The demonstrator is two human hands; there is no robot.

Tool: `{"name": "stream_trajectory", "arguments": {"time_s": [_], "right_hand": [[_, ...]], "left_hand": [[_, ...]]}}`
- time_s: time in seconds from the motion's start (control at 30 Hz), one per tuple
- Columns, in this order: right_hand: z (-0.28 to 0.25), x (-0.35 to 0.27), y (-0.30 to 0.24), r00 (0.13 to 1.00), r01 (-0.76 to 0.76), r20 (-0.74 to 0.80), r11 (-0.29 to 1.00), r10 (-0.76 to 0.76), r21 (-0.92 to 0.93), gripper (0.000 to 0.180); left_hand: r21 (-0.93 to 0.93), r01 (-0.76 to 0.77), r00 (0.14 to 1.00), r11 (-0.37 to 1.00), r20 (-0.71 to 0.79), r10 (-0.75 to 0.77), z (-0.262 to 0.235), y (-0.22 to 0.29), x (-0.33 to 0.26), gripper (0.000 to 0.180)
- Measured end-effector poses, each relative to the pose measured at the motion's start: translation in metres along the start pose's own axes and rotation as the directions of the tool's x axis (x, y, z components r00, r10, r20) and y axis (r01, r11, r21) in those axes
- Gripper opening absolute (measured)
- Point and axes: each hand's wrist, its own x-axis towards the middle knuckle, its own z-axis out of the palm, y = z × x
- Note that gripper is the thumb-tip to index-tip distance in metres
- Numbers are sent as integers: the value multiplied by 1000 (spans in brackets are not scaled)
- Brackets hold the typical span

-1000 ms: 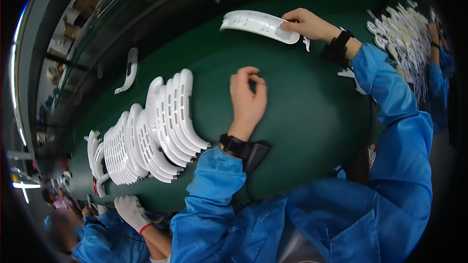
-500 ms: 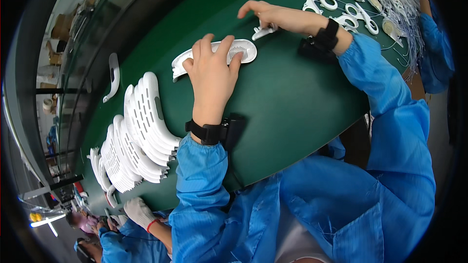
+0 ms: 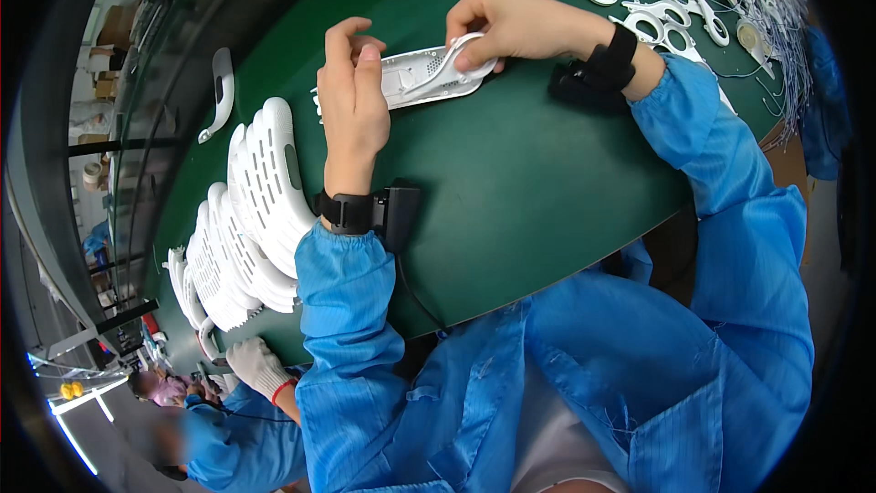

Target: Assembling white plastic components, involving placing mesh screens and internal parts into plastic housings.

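A long white plastic shell [image 3: 412, 79] lies hollow side up on the green table, with small holes near its right end. My left hand [image 3: 354, 110] is bent around the shell's left end, its fingers curled at the far edge and partly hidden. Between the thumb and fingers of my right hand [image 3: 513, 26] is a white plastic piece with a ring-shaped end [image 3: 464, 44], pinched. It sits over the shell's right end, its thin arm slanting into the hollow. My right fingertips beneath it are partly out of sight.
Nested white slotted shells [image 3: 265, 160] stand in a row at the left. One loose shell [image 3: 219, 96] lies beyond them. At the far right are several ring-ended white parts [image 3: 646, 18] and a heap of wired pieces [image 3: 753, 0]. Another person's gloved hand [image 3: 258, 367] rests at the near left.
My right hand has brought the small white piece left and down onto the shell's right end. My left hand has shifted left along the shell, from its middle to its left end.
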Motion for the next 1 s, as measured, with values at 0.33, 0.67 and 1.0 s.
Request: {"name": "stream_trajectory", "arguments": {"time_s": [0.33, 0.67, 1.0], "right_hand": [[16, 9, -1, 988, 47, -137, 980, -75, -196, 18], [23, 11, 12, 932, 242, -122, 837, -341, -490, 24], [17, 21, 9, 927, 334, 29, 791, -373, -513, 38]], "left_hand": [[355, -176, 963, 918, 256, 86, -3, 0, -7, 22], [394, -172, 945, 903, 325, 38, -6, 7, -11, 18], [394, -132, 947, 910, 321, -1, 0, 6, -9, 15]]}}
